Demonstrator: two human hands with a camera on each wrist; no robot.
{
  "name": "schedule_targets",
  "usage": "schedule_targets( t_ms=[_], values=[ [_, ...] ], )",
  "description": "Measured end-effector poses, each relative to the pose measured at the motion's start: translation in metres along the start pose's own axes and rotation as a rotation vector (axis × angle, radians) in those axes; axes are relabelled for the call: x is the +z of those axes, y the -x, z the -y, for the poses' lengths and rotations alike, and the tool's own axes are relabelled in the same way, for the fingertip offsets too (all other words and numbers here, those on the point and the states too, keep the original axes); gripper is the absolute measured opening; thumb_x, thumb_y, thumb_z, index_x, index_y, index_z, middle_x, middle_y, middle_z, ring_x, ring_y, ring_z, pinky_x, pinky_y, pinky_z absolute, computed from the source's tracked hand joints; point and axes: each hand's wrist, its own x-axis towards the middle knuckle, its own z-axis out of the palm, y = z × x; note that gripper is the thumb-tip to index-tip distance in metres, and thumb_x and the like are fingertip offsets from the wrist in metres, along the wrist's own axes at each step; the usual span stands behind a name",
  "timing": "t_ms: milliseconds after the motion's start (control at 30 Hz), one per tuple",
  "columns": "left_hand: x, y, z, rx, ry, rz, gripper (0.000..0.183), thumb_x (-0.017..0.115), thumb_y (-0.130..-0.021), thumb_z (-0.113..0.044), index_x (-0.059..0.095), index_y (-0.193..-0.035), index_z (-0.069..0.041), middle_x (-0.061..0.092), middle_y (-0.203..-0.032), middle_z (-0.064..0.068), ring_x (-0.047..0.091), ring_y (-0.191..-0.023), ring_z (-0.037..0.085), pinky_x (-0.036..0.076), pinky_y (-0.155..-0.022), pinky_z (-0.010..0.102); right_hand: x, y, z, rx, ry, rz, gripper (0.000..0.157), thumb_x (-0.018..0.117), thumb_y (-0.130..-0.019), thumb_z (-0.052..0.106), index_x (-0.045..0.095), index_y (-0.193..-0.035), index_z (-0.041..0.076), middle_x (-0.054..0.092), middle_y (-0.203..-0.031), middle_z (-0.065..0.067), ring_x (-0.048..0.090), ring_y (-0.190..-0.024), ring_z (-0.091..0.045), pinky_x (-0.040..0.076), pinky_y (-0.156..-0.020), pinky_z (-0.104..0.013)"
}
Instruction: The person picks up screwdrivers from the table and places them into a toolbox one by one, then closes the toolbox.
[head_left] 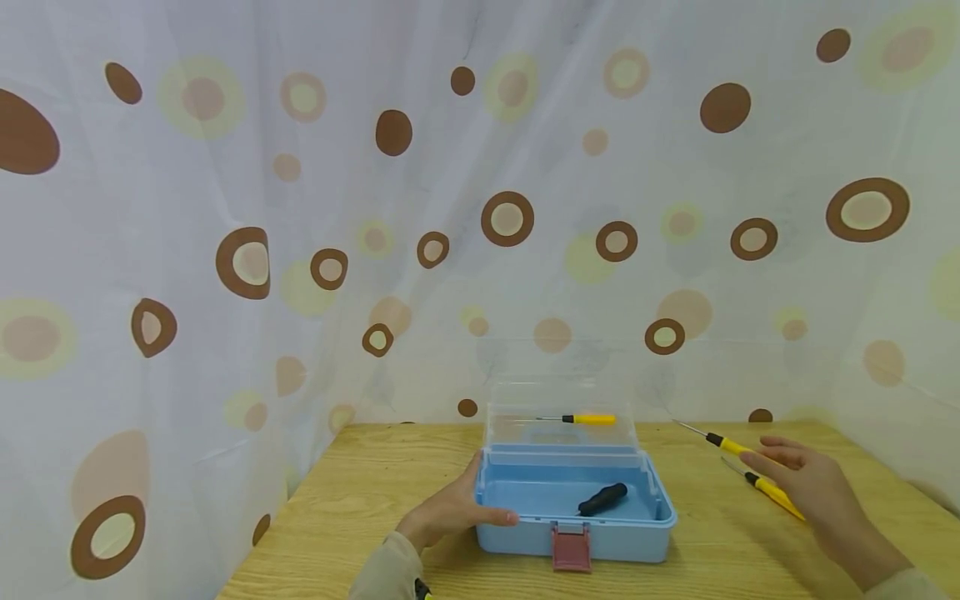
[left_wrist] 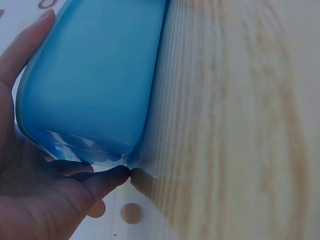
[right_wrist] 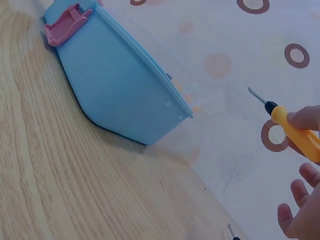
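R hand [head_left: 821,487] pinches a yellow-handled screwdriver w/ black collar & metal shaft [right_wrist: 295,131] btwn thumb & fingers, other fingers apart; tool's in the air right of the box, tip up-left. L hand [head_left: 450,508] grips the L end of a light-blue rectangular plastic box [head_left: 622,543], thumb along the front, fingers round the end.

Its clear plastic lid [head_left: 513,433] is up; pink plastic latch [head_left: 572,552] hangs at the front wall. In the box, toward R front: a black-handled tool [head_left: 603,498], slanted. 2nd yellow-black screwdriver [head_left: 780,496] lies on the wood-grain table [head_left: 337,492], near R hand. 3rd yellow-black screwdriver [head_left: 592,419] shows at the lid; can't tell if in or behind it.

Edges: table's far edge runs near the spotted curtain [head_left: 420,50], box a bit in front. Open wood btwn box's R end & the 2nd screwdriver; more left of L hand.
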Motion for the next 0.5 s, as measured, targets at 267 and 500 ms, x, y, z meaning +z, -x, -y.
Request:
schedule_targets(
  t_ms=[267, 500],
  values=[
    [0.000, 0.001, -0.002, -0.003, 0.000, 0.003, 0.125, 0.084, -0.087, -0.038, -0.009, -0.165, -0.008, -0.005, -0.170, 0.020, 0.006, -0.154, 0.043, 0.016, -0.116, 0.069, 0.013, -0.006, 0.009, -0.027, -0.049, -0.016, 0.080, 0.065, -0.102, 0.048, 0.048, -0.141, -0.020, 0.043, -0.148, 0.011, 0.016, -0.146, -0.057, 0.030, -0.107, -0.070],
    [-0.001, 0.001, -0.003, -0.002, 0.009, 0.005, 0.126, 0.084, -0.087, -0.038, -0.009, -0.165, -0.007, -0.003, -0.170, 0.021, 0.009, -0.153, 0.043, 0.017, -0.116, 0.068, 0.028, -0.011, 0.016, -0.062, -0.112, -0.009, 0.074, 0.065, -0.103, 0.040, 0.048, -0.140, -0.022, 0.047, -0.140, 0.013, 0.023, -0.145, -0.052, 0.045, -0.099, -0.032]
  ],
)
